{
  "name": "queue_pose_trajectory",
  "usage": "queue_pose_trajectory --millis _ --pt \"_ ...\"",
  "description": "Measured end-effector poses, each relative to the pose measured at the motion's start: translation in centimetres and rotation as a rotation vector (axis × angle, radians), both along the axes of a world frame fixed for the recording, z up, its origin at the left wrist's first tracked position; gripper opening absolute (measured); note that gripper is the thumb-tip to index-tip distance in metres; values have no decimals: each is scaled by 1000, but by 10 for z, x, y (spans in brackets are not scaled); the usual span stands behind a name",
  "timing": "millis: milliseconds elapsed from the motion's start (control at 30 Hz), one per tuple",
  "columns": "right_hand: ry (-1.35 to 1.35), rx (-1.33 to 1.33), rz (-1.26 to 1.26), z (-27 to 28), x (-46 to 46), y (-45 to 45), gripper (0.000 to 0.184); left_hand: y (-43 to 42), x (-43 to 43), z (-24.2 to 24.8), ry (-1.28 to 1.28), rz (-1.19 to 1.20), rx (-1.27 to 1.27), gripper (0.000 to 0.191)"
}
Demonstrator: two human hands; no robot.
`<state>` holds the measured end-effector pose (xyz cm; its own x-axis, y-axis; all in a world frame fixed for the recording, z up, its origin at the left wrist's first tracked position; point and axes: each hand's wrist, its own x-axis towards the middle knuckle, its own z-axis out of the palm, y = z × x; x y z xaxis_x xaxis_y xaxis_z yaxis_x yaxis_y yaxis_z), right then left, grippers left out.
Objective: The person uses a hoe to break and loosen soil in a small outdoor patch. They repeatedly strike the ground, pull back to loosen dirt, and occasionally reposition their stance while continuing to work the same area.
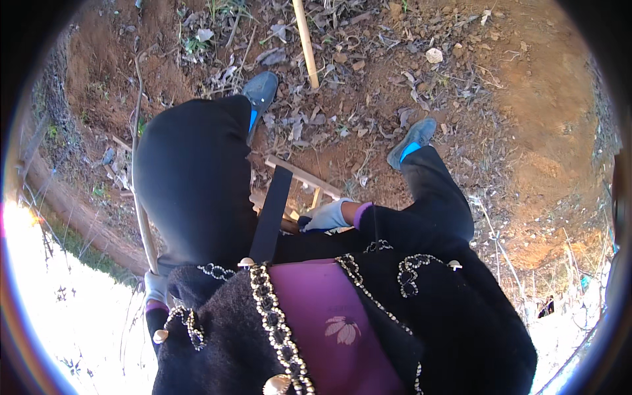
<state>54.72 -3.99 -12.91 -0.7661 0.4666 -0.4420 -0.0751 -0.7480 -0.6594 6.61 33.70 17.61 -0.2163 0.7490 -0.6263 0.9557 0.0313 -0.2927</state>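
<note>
My left hand [156, 288], in a pale glove with a purple cuff, grips the lower end of a long thin branch [139, 197]. The branch runs up past my left knee. My right hand [327, 217], in a white and dark blue glove, is between my legs. Its dark fingers are curled at a brown wooden piece [289, 226], partly hidden behind a black strap [272, 212] and my clothing. Just beyond that hand is a wooden bar [306, 177] with a lighter wooden piece [317, 198] below it.
My dark shoes [260, 91] stand apart on brown soil with dry leaves [296, 131]. A pale wooden pole [306, 44] enters from the top between them. A light stone [434, 55] lies beyond my right foot. Dry stalks [503, 252] border the right side; bright glare fills the lower left.
</note>
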Motion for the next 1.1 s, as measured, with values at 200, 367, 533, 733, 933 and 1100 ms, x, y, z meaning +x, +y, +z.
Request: queue_pose_trajectory --millis 200,367,533,733,933,1100 --pt "-145 135 320 -35 16 33 46 -4 -1 -65 116 -32 -47 17" --pt "-721 212 47 -45 49 29 47 7 31 -122 -128 27 -36 18" --pt "-1037 171 -169 -13 85 23 50 49 123 -197 -746 360 -61 20" --pt "-1189 -8 -563 21 80 22 47 53 187 -190 -707 176 -74 26" --pt "-1230 157 -723 32 63 15 36 17 140 -89 -420 -395 411 46" --pt "-981 208 -1325 61 32 44 29 10 99 10 -645 -577 532 49"
